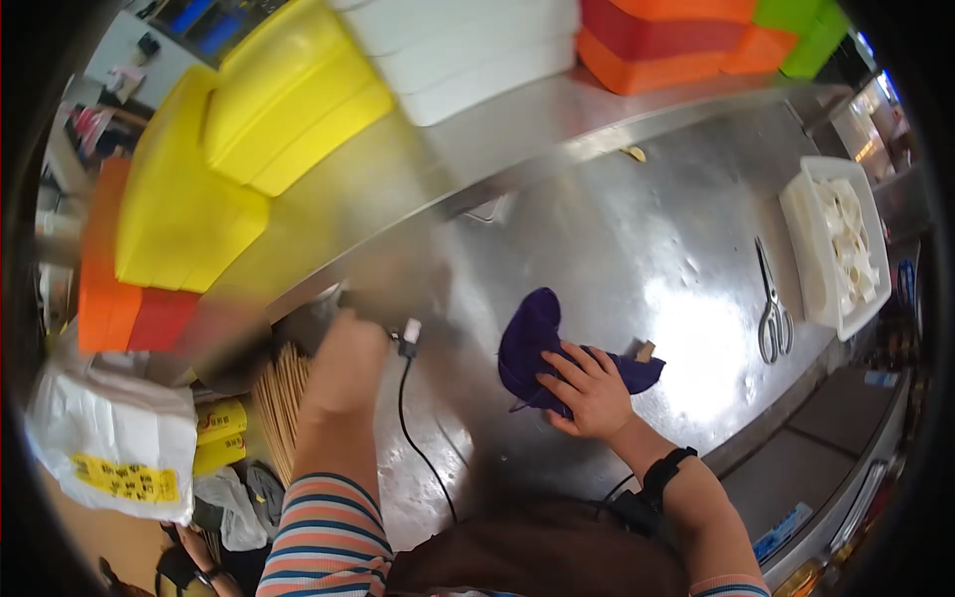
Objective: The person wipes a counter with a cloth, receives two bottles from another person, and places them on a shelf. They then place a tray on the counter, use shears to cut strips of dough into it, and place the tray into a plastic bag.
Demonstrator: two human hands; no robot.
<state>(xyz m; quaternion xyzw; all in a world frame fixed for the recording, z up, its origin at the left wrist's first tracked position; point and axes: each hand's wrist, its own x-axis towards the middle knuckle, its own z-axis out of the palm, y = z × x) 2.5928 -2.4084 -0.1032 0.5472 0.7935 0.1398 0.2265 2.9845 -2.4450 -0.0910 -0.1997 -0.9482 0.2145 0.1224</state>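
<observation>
My right hand [592, 396] lies flat on a dark purple cloth [532, 333], fingers spread over it, on the steel table [597, 219]. A small tan piece [645, 351] pokes out at the cloth's right edge. Further left, my left hand [360, 338] reaches toward the table's back-left part, near the ledge. Motion smears its fingers, so whether it holds anything I cannot tell. Close to its right side, a black cable [406, 393] with a whitish tip runs down toward my body.
Scissors [770, 308] lie to the right, beside a white bin [796, 214] of pale pieces. Stacked yellow [298, 99], white [477, 60] and orange containers [657, 60] line the back ledge. At left are wooden sticks [279, 408] and a white bag [114, 428]. Another person's hand [194, 547] shows lower left.
</observation>
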